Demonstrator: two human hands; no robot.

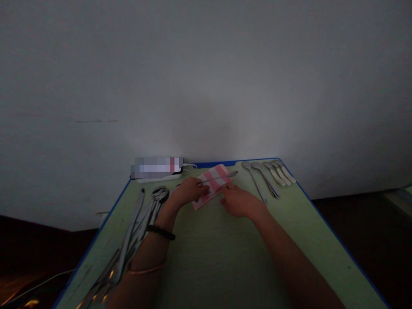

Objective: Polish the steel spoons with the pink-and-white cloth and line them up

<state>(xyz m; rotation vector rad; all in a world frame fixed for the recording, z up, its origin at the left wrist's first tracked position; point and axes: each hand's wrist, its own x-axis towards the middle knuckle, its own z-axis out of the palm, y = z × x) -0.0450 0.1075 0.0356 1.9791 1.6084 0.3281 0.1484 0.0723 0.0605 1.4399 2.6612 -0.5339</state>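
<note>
A metal spoon (232, 174) lies across a pink-and-white striped cloth (212, 173), its bowl toward the right, past the cloth's edge. My left hand (189, 190) is closed on the spoon's handle at the cloth's left side, fingers bent over it. At the cloth's near right edge, my right hand (238, 200) has its fingertips pinched on the fabric. The exact grip of both hands is partly hidden by the fingers.
Several long spoons (257, 180) and white-handled spoons (279, 174) lie at the back right of the green table (219, 257). A pile of metal cutlery (131, 231) is along the left side. A phone-like device (157, 168) with a white cable stands against the wall (206, 86).
</note>
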